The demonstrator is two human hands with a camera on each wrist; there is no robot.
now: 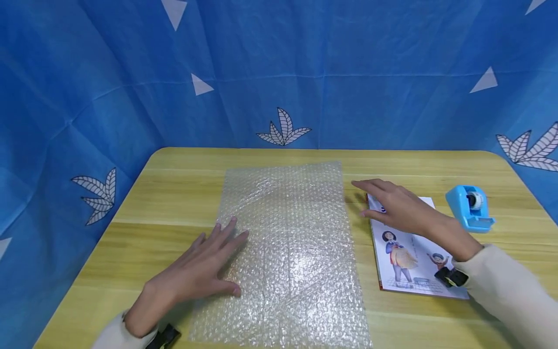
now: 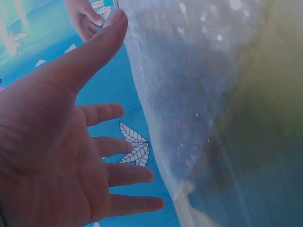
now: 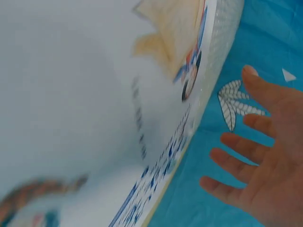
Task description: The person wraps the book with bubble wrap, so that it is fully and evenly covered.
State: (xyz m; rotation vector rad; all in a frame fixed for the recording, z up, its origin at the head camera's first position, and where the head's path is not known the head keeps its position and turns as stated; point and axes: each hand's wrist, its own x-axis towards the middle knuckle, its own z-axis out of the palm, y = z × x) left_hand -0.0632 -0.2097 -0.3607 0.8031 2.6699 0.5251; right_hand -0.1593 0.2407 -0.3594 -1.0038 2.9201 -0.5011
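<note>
A sheet of clear bubble wrap point(image 1: 292, 252) lies flat on the table, and its edge runs down the left wrist view. My left hand point(image 1: 196, 269) hovers over the sheet's left side, fingers straight and spread, holding nothing. To the right of the sheet lies a white picture book point(image 1: 418, 257) with drawn figures on its cover. Above the book's top end is my right hand point(image 1: 394, 203), fingers extended toward the bubble wrap and thumb apart. In the right wrist view the book cover point(image 3: 85, 94) fills the left side, with a gap between it and the right hand point(image 3: 265, 151).
A light blue tape dispenser point(image 1: 471, 208) with a roll of tape stands right of the book. The wood-patterned table point(image 1: 174, 194) has rounded far corners. Behind it hangs a blue cloth point(image 1: 370, 97) with white triangles and leaf prints.
</note>
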